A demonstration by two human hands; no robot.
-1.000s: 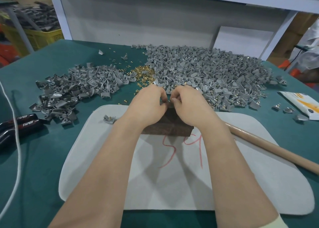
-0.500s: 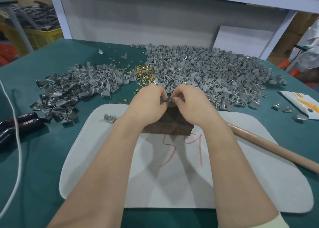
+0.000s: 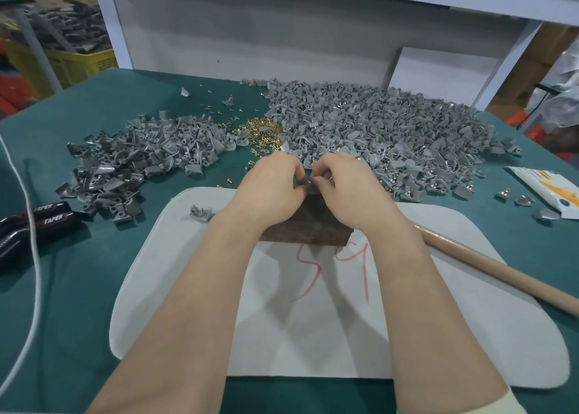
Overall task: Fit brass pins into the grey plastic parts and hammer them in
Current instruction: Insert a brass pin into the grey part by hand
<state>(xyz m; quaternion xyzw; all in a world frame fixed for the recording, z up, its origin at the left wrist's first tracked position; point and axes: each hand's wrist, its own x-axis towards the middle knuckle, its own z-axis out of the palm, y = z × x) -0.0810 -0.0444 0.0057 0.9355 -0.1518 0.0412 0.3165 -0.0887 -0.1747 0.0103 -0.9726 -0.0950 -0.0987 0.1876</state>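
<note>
A: Hands, condition?
B: Both left hand (image 3: 275,188) and right hand (image 3: 348,189), fingers curled, pinching one grey part (image 3: 308,184), frame centre, above brown block (image 3: 308,227).
A: And brass pins (image 3: 262,129)?
B: Loose heap, upper centre.

Forearms bare; cream sleeve edge (image 3: 513,405) on right arm (image 3: 416,288).

"TAPER" on black handles (image 3: 47,217), red "54" on white mat (image 3: 313,335)

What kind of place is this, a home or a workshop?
Most likely a small factory assembly bench: heaps of identical grey plastic parts and loose brass pins lie on a green table, with a yellow crate behind.
</note>
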